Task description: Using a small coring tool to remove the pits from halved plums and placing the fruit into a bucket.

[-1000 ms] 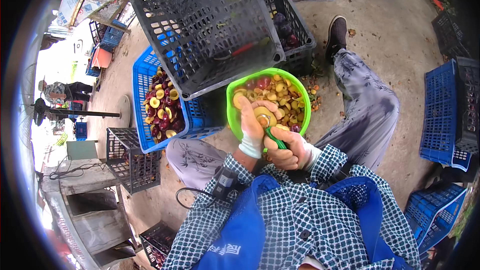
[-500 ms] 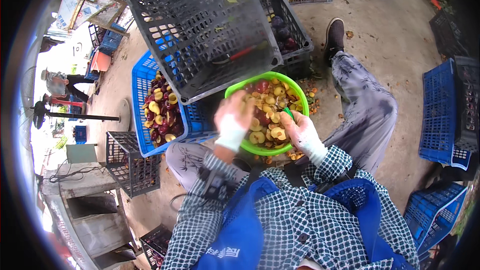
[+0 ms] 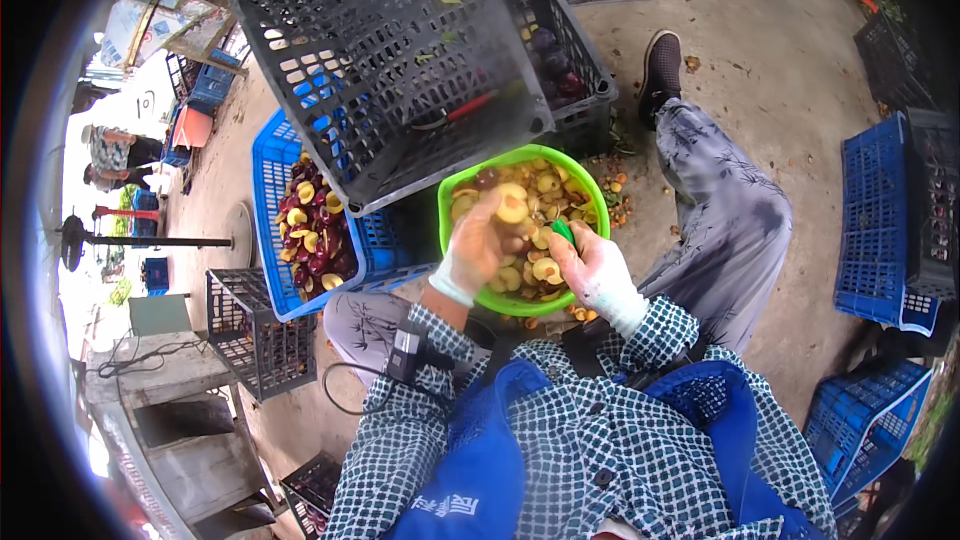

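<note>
- Against the picture half a second back, the left hand (image 3: 472, 252) has slid a little toward the near rim of the green bowl (image 3: 455, 202), and the fruit half it lifts now stands higher, over the bowl's middle; the right hand (image 3: 590, 265) has hardly shifted.
- Blue crate (image 3: 272, 155), at the bowl's 9 o'clock: it lies on the ground with dark plums and cut yellow halves inside, partly under the tilted black crate (image 3: 370, 50).
- Left hand: gloved, reaching in over the bowl's 7 o'clock edge. Its fingers are bent close around a yellow fruit half (image 3: 513, 206), pinched at the fingertips and raised above the heap.
- Green bowl: it sits between the person's knees, full of halved yellow fruit with a few dark pieces.
- Right hand: gloved, at the bowl's 5 o'clock rim. Its fingers are curled tight round a small green-handled tool (image 3: 563, 231), whose tip points into the fruit; the blade itself I cannot make out.
- Black crate of dark fruit (image 3: 560, 70), at the bowl's 12 o'clock, behind the tilted one.
</note>
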`<control>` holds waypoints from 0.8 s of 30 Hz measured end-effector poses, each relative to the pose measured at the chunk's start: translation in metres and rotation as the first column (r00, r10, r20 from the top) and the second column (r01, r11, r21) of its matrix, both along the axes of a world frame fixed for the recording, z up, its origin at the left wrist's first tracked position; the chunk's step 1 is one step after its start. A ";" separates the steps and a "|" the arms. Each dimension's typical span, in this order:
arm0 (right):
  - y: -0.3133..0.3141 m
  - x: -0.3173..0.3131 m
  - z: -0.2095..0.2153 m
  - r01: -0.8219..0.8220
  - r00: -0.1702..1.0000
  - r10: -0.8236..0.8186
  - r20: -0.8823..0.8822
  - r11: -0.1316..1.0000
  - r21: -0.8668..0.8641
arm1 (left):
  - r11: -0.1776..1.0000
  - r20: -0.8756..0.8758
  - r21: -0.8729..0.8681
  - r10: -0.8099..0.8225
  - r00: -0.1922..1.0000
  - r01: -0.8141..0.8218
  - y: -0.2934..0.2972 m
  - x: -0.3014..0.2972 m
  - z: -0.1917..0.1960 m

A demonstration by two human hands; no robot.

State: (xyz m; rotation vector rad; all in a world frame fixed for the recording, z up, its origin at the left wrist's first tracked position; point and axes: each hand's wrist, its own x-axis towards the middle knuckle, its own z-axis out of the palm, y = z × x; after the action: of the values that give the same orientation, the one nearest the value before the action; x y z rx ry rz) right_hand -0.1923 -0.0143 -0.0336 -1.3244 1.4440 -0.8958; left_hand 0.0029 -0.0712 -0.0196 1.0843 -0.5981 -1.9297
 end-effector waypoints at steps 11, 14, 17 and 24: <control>0.010 0.004 0.013 -0.212 0.965 0.212 -0.157 0.977 0.019 | 0.991 0.111 -0.117 0.083 0.990 -0.070 0.034 -0.011 0.005; 0.011 0.007 0.010 -0.202 0.970 0.201 -0.137 0.979 0.007 | 0.975 0.249 -0.208 0.127 0.960 -0.075 0.040 -0.017 0.017; 0.013 0.010 0.012 -0.195 0.970 0.186 -0.159 0.980 -0.043 | 0.978 0.336 -0.201 0.121 0.934 -0.054 0.040 -0.012 0.013; 0.015 0.010 0.017 -0.256 0.958 0.248 -0.146 0.966 -0.038 | 0.973 0.385 -0.224 0.148 0.911 -0.064 0.041 -0.017 0.014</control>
State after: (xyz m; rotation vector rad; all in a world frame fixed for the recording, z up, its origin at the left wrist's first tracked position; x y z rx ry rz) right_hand -0.1819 0.0008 -0.0170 -1.5998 1.3246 -0.6909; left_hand -0.0136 -0.0301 -0.0054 1.3563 -0.9224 -1.5175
